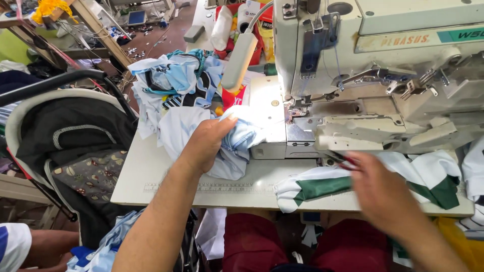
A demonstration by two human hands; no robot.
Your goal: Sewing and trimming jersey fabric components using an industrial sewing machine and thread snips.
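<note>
**2 hands at the sewing machine, cloth on both sides**

At the far left a dark stroller [65, 136] stands beside the tabletop [151, 176], its seat holding only its patterned padding. On the tabletop's left part lies a heap of light blue and white garments [171, 85], piled loose against one another.

The left hand [206, 143] rests on a light blue garment piece [237, 146], fingers curled narrow and gripping the cloth just in front of the machine's needle area. Behind it a lamp arm [239, 60] slants down over the work, and a red container [234, 95] stands at its foot; what it holds cannot be told.

The pale industrial sewing machine [378, 75] fills the right half. Below it the right hand [378, 194] is blurred over a green and white garment [322, 186] that lies along the tabletop's front edge; whether its fingers grip the cloth cannot be told.
</note>
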